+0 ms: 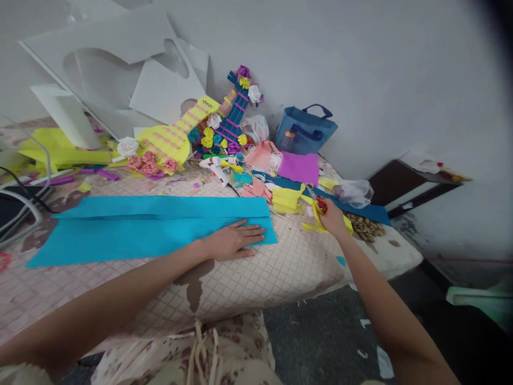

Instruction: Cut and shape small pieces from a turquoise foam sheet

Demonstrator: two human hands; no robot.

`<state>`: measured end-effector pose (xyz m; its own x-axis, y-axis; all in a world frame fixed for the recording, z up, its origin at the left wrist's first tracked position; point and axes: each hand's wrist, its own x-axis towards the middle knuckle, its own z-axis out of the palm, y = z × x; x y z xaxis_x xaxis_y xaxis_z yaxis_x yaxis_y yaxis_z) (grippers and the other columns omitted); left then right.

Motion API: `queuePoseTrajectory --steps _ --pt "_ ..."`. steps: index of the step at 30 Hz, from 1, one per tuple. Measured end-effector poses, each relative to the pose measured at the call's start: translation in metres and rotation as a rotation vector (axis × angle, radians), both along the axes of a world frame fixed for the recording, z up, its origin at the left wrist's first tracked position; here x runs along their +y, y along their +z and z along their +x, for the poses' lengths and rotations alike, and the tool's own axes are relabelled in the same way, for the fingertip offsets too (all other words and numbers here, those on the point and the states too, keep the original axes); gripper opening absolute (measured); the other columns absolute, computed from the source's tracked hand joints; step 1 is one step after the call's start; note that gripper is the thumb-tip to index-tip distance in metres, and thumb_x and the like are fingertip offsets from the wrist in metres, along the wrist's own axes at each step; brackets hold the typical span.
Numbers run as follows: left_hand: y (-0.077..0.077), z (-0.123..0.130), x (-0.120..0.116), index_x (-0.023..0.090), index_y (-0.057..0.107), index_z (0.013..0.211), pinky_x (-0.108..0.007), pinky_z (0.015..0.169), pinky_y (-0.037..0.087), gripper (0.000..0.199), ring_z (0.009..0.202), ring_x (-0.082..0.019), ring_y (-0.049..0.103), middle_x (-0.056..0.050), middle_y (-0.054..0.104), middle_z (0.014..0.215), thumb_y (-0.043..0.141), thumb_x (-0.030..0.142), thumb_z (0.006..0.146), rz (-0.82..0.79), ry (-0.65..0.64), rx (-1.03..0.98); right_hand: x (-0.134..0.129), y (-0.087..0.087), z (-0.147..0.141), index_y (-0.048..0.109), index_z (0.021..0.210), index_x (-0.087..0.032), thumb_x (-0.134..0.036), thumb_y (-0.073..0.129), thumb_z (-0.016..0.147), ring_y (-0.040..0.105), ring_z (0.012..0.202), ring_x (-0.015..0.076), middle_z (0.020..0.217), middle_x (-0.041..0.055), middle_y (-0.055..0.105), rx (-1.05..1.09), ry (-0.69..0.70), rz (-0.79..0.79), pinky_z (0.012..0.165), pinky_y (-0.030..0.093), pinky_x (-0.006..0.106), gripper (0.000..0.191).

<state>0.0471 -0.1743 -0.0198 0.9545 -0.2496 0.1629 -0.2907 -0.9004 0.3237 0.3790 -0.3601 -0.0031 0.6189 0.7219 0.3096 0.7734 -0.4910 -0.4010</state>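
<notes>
A long sheet of turquoise crepe paper [132, 235] lies folded lengthwise on the table, its upper layer ending in a straight edge. My left hand [232, 240] rests flat on its right end, fingers stretched out. Farther right, my right hand [333, 216] is closed around red-handled scissors [320, 203], blades pointing up and left. Yellow paper scraps [286, 199] lie beside and under that hand. A white glue gun [215, 169] sits behind the turquoise paper.
Paper-covered guitar shapes, one yellow [170, 136] and one blue [236, 115], stand at the back with paper flowers. Behind are white cut boards [120, 37]. A blue bag [306, 131], purple paper [298, 168] and peanuts [365, 229] are to the right. The table's edge [304, 297] runs in front.
</notes>
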Motion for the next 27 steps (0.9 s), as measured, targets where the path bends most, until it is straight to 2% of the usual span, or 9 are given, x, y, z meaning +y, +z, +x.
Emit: queuePoseTrajectory --steps 3,5,6,10,13,16,19,23,27 --pt "0.002 0.000 0.000 0.022 0.034 0.144 -0.042 0.118 0.007 0.053 0.142 -0.021 0.023 -0.007 0.031 0.152 0.036 0.044 0.096 -0.015 0.003 0.008 -0.014 0.011 -0.007 0.056 0.087 -0.020 -0.045 0.061 0.075 0.064 0.063 0.0211 0.073 0.0051 0.067 0.209 0.163 -0.120 0.056 0.049 0.031 0.028" --pt "0.003 0.000 0.000 0.022 0.034 0.144 -0.042 0.118 0.007 0.053 0.142 -0.021 0.023 -0.007 0.031 0.152 0.037 0.044 0.096 -0.024 0.004 0.013 -0.020 0.012 -0.014 0.056 0.086 -0.020 -0.046 0.062 0.075 0.064 0.064 0.0202 0.075 0.0054 0.068 0.440 0.319 -0.226 0.056 0.049 0.029 0.029" --pt "0.004 0.000 0.000 0.022 0.033 0.144 -0.042 0.118 0.007 0.053 0.142 -0.020 0.023 -0.007 0.031 0.152 0.037 0.044 0.096 -0.023 0.003 0.019 -0.021 0.012 -0.016 0.056 0.085 -0.020 -0.047 0.063 0.073 0.064 0.067 0.0204 0.078 0.0056 0.068 0.451 0.323 -0.227 0.058 0.049 0.030 0.030" --pt "0.006 -0.002 -0.001 0.022 0.032 0.145 -0.042 0.118 0.005 0.054 0.143 -0.019 0.021 -0.007 0.029 0.153 0.036 0.045 0.096 -0.013 -0.006 0.047 -0.014 0.012 -0.022 0.055 0.086 -0.021 -0.046 0.064 0.071 0.061 0.072 0.0231 0.081 0.0060 0.065 0.100 0.111 -0.081 0.064 0.047 0.034 0.031" --pt "0.006 0.000 0.001 0.021 0.036 0.143 -0.041 0.117 0.012 0.053 0.142 -0.020 0.023 -0.007 0.032 0.152 0.038 0.045 0.095 -0.067 0.022 0.010 -0.010 0.014 -0.032 0.053 0.090 -0.021 -0.045 0.063 0.073 0.060 0.067 0.0214 0.078 0.0043 0.064 0.025 0.117 -0.116 0.060 0.046 0.031 0.031" --pt "0.009 0.005 0.002 0.020 0.045 0.135 -0.037 0.109 0.033 0.047 0.134 -0.022 0.039 -0.009 0.044 0.145 0.038 0.042 0.095 -0.158 0.222 -0.049 -0.014 0.015 -0.050 0.051 0.101 -0.021 -0.042 0.066 0.072 0.062 0.071 0.0215 0.085 0.0056 0.064 0.026 0.218 -0.212 0.062 0.048 0.031 0.039" --pt "0.015 0.013 0.000 0.016 0.052 0.126 -0.039 0.094 0.046 0.039 0.118 -0.027 0.053 -0.012 0.057 0.128 0.044 0.034 0.093 -0.119 0.464 -0.027 -0.026 0.015 -0.066 0.051 0.107 -0.019 -0.040 0.067 0.072 0.062 0.091 0.0267 0.105 0.0128 0.061 -0.029 0.384 -0.317 0.079 0.050 0.037 0.044" --pt "0.027 0.025 -0.011 0.013 0.057 0.115 -0.040 0.084 0.049 0.032 0.107 -0.030 0.056 -0.015 0.060 0.114 0.054 0.026 0.086 0.070 0.571 0.073 -0.041 0.018 -0.071 0.051 0.108 -0.018 -0.043 0.064 0.074 0.059 0.101 0.0295 0.110 0.0144 0.059 -0.054 0.478 -0.440 0.086 0.048 0.042 0.044" --pt "0.036 0.038 -0.020 0.011 0.059 0.103 -0.041 0.080 0.049 0.024 0.104 -0.032 0.056 -0.017 0.059 0.106 0.054 0.027 0.087 0.132 0.670 0.112 -0.050 0.018 -0.062 0.052 0.109 -0.019 -0.048 0.065 0.073 0.059 0.102 0.0305 0.112 0.0142 0.060 -0.087 0.477 -0.457 0.086 0.048 0.044 0.047"
